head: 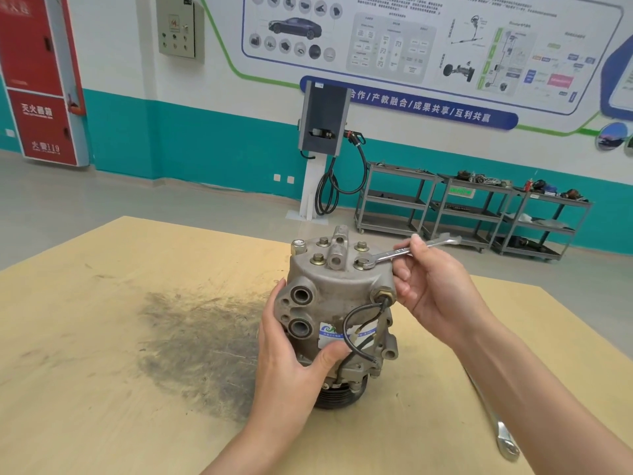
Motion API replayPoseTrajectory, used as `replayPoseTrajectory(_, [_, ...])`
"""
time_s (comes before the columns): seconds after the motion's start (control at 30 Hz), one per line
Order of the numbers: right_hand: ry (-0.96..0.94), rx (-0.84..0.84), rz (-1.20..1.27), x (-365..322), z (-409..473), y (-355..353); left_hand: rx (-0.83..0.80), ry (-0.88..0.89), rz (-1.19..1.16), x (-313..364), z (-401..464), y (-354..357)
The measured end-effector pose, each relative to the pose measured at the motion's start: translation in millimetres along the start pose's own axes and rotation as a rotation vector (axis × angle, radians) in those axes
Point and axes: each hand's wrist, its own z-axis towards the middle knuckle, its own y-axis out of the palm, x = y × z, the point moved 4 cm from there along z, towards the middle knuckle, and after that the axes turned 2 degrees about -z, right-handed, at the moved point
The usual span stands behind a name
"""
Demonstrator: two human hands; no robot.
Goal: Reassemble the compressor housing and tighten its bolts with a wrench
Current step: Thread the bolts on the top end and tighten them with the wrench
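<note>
Between both hands (left (291,351), right (431,286)) stands the compressor (339,303).

Two bare forearms, no sleeves; left hand (291,351), right hand (435,289) ungloved

Your compressor (337,313) is dull grey with brassy bolts (318,259) and a black cable (356,323); your wrench (407,251) is silver; the tan table (102,337) has a dark smudge (202,347).

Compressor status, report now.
Left hand grips compressor. Right hand holds wrench on near-right bolt. Four bolts seated. Nothing obstructing.
</note>
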Motion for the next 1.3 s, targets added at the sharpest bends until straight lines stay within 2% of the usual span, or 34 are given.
replayPoseTrajectory(0.17, [0.127, -0.001, -0.256, -9.7, 15.9, 7.4, -0.005, 0.007, 0.001, 2.4, 0.6, 0.7])
replayPoseTrajectory(0.27, [0.154, -0.001, -0.207, -9.7, 17.7, 8.4, -0.013, 0.000, 0.001, 1.4, 1.1, 1.0])
replayPoseTrajectory(0.33, [0.049, 0.011, -0.101, -7.8, 12.4, 6.8, -0.019, -0.001, -0.002, 0.4, 1.1, 1.4])
replayPoseTrajectory(0.43, [-0.253, 0.020, 0.034, -1.4, -5.6, 4.6, -0.011, -0.002, -0.020, 0.0, 0.8, 1.3])
replayPoseTrajectory(0.5, [-0.391, 0.052, 0.051, 5.1, -16.2, 5.0, -0.005, 0.010, -0.018, -1.2, -0.2, 0.9])
replayPoseTrajectory(0.6, [-0.489, 0.095, 0.015, 8.4, -23.3, 5.9, -0.010, 0.022, -0.007, -3.2, -2.2, 1.0])
replayPoseTrajectory(1.0, [-0.440, 0.073, 0.091, 7.0, -28.3, 6.1, 0.005, 0.063, 0.014, -7.7, -5.4, 4.7])
replayPoseTrajectory(1.3, [-0.233, 0.013, -0.016, -15.5, -4.4, -1.5, 0.027, 0.181, 0.105, -7.0, -9.9, 8.2])
